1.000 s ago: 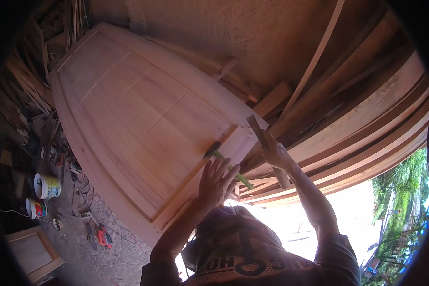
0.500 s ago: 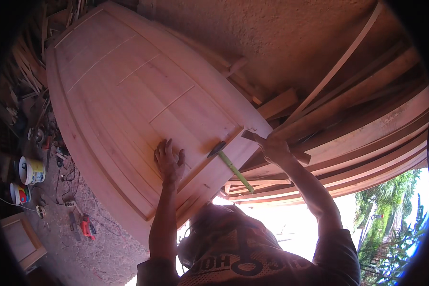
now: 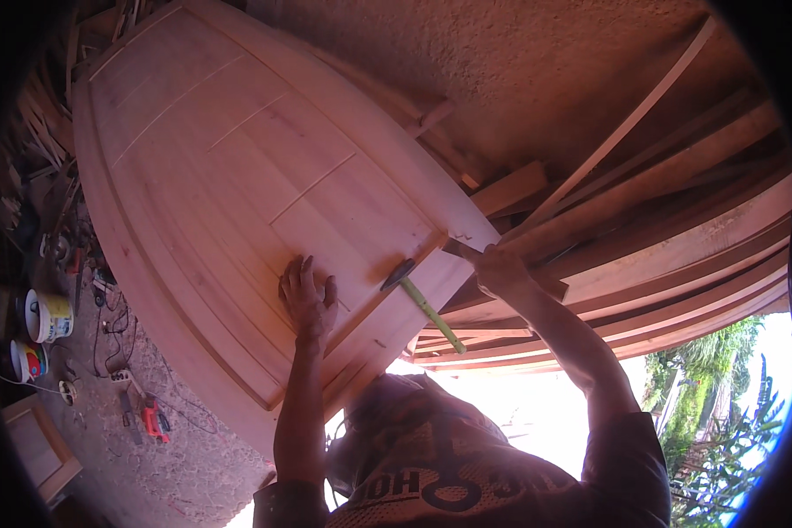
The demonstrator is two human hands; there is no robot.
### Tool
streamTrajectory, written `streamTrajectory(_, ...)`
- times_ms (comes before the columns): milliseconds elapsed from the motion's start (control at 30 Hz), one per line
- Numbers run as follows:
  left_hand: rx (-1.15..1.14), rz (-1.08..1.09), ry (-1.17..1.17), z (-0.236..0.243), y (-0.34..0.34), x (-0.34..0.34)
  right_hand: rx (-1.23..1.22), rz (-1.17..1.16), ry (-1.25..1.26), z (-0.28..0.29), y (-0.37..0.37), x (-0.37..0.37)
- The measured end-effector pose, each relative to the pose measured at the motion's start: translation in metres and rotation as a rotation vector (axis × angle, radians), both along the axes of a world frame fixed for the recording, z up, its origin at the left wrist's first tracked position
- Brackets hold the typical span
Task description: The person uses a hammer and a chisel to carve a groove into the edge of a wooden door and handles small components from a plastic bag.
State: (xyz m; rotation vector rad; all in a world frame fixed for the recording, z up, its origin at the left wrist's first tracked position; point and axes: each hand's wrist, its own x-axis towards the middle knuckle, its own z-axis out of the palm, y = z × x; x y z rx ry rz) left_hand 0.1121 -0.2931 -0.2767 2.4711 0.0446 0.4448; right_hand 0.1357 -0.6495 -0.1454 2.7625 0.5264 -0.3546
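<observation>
A large pale wooden panel [image 3: 229, 176], shaped like a door with raised moulding along its edges, stretches away to the far left. My left hand [image 3: 309, 295] lies on it with fingers apart and holds nothing. At the near right end my right hand [image 3: 503, 275] is closed round a flat, dark wooden strip [image 3: 463, 250]. The strip's left end meets the corner of the raised moulding; its other end sticks out past my hand, and my fingers hide its middle. Between my hands a hammer [image 3: 427, 304] with a green handle rests across the near moulding.
Long boards [image 3: 660, 290] are stacked at the right, with a thin batten [image 3: 625, 123] leaning over them. On the floor at the left are white buckets [image 3: 51, 317], a red power tool [image 3: 155, 421], cords and a framed wooden piece [image 3: 40, 449]. Scrap wood fills the far left.
The strip in my right hand has shifted slightly, its left end now closer against the moulding corner. My left hand stays on the panel. The whole view has drifted a little.
</observation>
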Motion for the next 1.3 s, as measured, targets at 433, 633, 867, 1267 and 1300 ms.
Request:
streamTrajectory(433,-0.055,0.022,-0.028,0.003,0.0,0.001,0.032,-0.113,0.028,0.018,-0.009,-0.014)
streamTrajectory(633,-0.065,0.003,-0.064,0.0,0.001,-0.001,-0.031,-0.138,0.044,-0.006,0.011,0.005)
streamTrajectory(867,-0.131,-0.006,-0.113,-0.013,0.006,-0.004,-0.113,-0.173,0.165,0.005,-0.017,-0.026)
streamTrajectory(1267,-0.089,-0.01,-0.05,-0.004,0.005,-0.001,-0.115,-0.09,0.089,0.016,0.007,-0.012)
streamTrajectory(1300,-0.094,-0.024,-0.052,-0.005,0.008,0.0,-0.107,-0.113,0.096,0.012,0.006,-0.013)
